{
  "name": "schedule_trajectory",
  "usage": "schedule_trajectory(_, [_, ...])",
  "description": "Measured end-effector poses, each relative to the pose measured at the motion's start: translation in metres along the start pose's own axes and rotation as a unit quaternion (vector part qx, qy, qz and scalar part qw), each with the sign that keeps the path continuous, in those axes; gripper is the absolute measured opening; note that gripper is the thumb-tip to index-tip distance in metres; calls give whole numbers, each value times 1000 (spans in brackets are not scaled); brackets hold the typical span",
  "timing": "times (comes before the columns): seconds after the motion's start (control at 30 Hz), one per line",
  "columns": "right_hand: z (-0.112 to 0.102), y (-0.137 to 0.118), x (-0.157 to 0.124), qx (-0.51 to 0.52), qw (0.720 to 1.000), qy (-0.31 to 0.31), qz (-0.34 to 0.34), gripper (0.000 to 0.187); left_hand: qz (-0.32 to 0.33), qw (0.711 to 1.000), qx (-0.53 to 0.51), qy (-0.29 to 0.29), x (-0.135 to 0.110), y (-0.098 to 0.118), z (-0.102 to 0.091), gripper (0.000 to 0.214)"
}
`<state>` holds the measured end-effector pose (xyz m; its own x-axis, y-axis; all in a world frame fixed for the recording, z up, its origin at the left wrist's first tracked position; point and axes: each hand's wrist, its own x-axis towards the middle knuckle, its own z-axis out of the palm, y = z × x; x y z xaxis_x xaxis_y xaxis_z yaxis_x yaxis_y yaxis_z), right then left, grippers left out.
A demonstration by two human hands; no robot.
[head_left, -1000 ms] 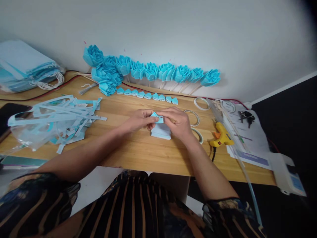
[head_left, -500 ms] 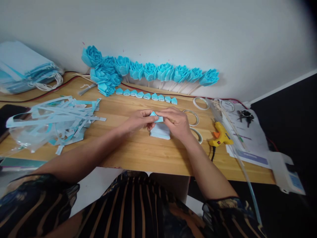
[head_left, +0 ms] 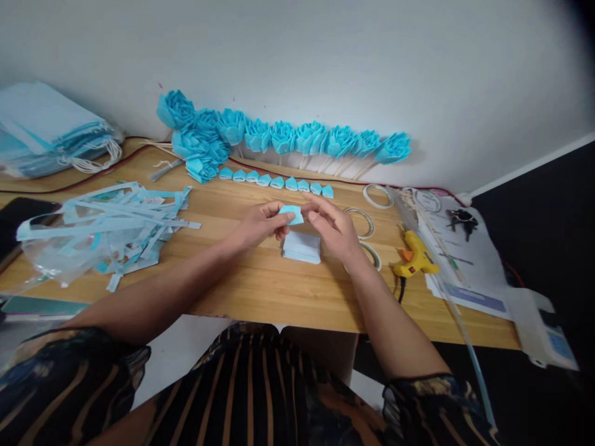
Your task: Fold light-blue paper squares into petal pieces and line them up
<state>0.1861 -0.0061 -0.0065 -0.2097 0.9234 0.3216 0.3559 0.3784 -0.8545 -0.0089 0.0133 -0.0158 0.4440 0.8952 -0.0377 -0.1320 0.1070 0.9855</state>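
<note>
Between the thumb and fingers of my left hand [head_left: 263,224] is a small folded piece of light-blue fabric [head_left: 291,215]. My right hand [head_left: 335,228] is just to the right of it, its fingers apart and slightly curled, holding nothing that I can see. Below the two hands lies a stack of pale blue rectangles [head_left: 301,248] on the wooden table [head_left: 260,291]. Farther back, a row of small folded blue petals [head_left: 277,183] runs across the tabletop.
Blue fabric flowers on sticks [head_left: 310,137] lean along the wall. Cut strips and plastic [head_left: 111,229] lie at left, by a stack of masks [head_left: 51,130]. At right are tape rolls [head_left: 377,196], a yellow glue gun [head_left: 415,255], keys [head_left: 462,221] and papers [head_left: 478,260].
My right hand has let go of the fabric piece and drawn slightly right, its fingers opening. The piece, peaked on top before, now shows a flatter top edge in my left hand.
</note>
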Motion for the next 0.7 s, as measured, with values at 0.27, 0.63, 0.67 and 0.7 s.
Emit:
schedule_trajectory(0.27, [6, 7, 1, 43, 999, -1, 23, 45, 60, 995, 79, 4, -1, 2, 3, 29])
schedule_trajectory(0.63, [5, 5, 2, 85, 995, 7, 44, 30, 78, 992, 96, 27, -1, 1, 5, 19])
schedule_trajectory(0.67, [5, 4, 2, 94, 995, 11, 44, 25, 80, 992, 97, 31, -1, 0, 5, 20])
schedule_trajectory(0.7, [5, 3, 2, 100, 994, 16, 41, 21, 82, 991, 99, 33, 0, 0, 5, 20])
